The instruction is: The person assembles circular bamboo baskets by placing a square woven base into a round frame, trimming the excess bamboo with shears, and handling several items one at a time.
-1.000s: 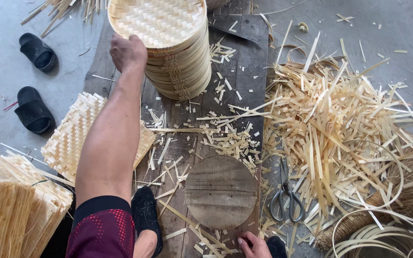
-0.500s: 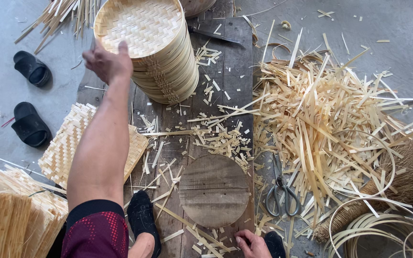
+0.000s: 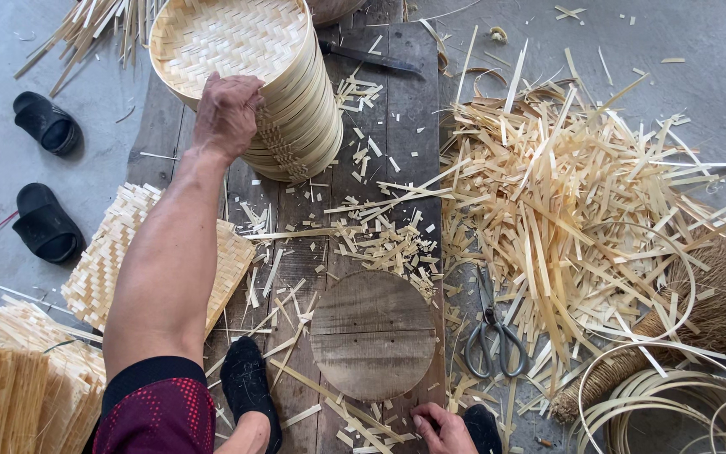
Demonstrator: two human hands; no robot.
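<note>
Two bare hands worked over a plank board littered with bamboo offcuts.

Left hand (image 3: pixel 227 113) lay on the near rim of the stack of woven bamboo trays (image 3: pixel 249 80), fingers curled together over the edge and gripping it; the stack stood at the far end of the wooden board (image 3: pixel 397 109). Right hand (image 3: pixel 440 429) rested low at the board's near edge, fingers bent down among the bamboo slivers (image 3: pixel 380 248), though whether they pinched anything could not be told. Just beyond it lay a round wooden disc (image 3: pixel 373 336). Scissors (image 3: pixel 489 336) sat beside the disc, at the foot of a big heap of bamboo strips (image 3: pixel 581 210). A flat woven mat (image 3: pixel 107 265) lay under the left forearm, and two black sandals (image 3: pixel 44 172) stood on the floor.
</note>
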